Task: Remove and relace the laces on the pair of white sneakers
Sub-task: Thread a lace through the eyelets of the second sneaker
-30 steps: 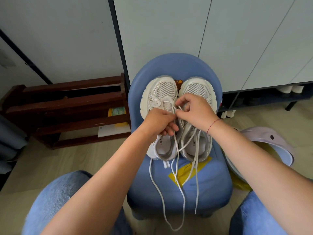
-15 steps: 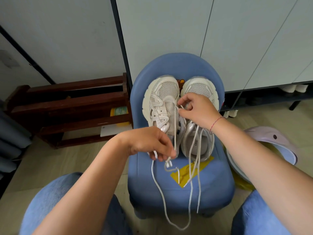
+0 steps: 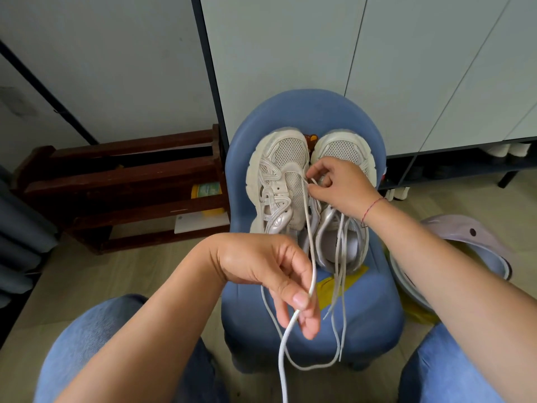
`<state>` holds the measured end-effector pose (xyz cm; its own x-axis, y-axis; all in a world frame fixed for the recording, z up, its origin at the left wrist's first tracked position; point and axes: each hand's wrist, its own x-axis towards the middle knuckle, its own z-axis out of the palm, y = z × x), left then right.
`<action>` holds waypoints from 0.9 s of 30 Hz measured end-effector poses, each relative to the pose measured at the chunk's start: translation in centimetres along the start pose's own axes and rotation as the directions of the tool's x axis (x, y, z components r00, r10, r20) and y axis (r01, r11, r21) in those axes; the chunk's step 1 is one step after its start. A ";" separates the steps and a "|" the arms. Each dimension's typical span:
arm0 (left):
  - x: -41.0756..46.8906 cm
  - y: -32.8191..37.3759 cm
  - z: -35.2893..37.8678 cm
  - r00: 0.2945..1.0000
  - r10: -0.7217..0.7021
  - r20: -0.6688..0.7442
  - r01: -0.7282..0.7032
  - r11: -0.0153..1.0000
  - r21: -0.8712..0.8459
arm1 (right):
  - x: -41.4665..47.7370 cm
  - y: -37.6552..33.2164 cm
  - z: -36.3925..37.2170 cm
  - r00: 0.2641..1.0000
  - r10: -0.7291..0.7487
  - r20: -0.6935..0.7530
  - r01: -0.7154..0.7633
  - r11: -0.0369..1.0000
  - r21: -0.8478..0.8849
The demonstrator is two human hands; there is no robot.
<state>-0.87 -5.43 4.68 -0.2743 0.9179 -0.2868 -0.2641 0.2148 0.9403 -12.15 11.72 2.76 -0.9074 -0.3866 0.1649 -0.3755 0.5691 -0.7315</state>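
White sneakers, two, lie side by side on the blue chair seat, toes toward its back.
Left hand, over the chair's front edge, pinches one taut lace; the lace's end is cut off below. Right hand, fingers curled, pinches it at the eyelets and hides the second sneaker middle.

sneakers: white open mesh, glossy moulded overlays | laces: matt woven cord | chair: blue matt cloth | rack, left of frame: dark varnished wood | floor: pale wood-look, smooth
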 end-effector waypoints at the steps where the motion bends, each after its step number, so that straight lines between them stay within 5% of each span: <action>1: 0.3 -0.5 -0.1 0.996 -0.082 -0.019 0.082 0.995 0.048 | 0.0 0.0 0.0 1.000 -0.004 -0.001 0.004 1.000 0.001; 6: 1.9 -4.2 -0.4 0.806 -0.480 -0.347 0.560 0.808 0.185 | -0.1 -0.1 0.0 1.000 -0.012 -0.003 0.012 1.000 0.001; 10: 1.6 -3.7 -1.0 0.747 -0.468 -0.472 0.593 0.790 0.155 | -0.1 -0.2 0.0 1.000 -0.011 -0.001 0.011 1.000 -0.008; 13: 0.7 -1.9 -1.4 0.668 -0.271 -0.693 0.482 0.867 0.126 | -0.1 -0.2 0.0 1.000 -0.009 -0.005 0.009 1.000 -0.011; 15: 0.9 -1.3 -2.0 0.439 -0.012 -0.898 0.307 0.942 0.138 | -0.1 -0.2 0.0 1.000 -0.004 -0.004 0.004 1.000 -0.008; 17: 1.6 -1.1 -3.0 0.156 0.171 -0.973 0.169 0.966 0.197 | -0.1 -0.2 0.0 1.000 -0.001 -0.002 0.001 1.000 -0.010; 18: 2.1 -1.0 -3.4 0.084 0.201 -0.976 0.139 0.967 0.211 | -0.1 -0.2 -0.1 1.000 0.001 -0.001 -0.001 1.000 -0.012; 27: 3.8 0.0 -5.1 0.142 0.057 -0.988 0.009 0.998 0.059 | -0.1 0.2 -0.1 1.000 -0.005 0.011 0.005 1.000 0.012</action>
<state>-6.62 -3.60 2.63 -0.9678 -0.1872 -0.1682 -0.2115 0.2427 0.9468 -12.14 11.95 2.68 -0.9033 -0.3973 0.1619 -0.3779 0.5580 -0.7388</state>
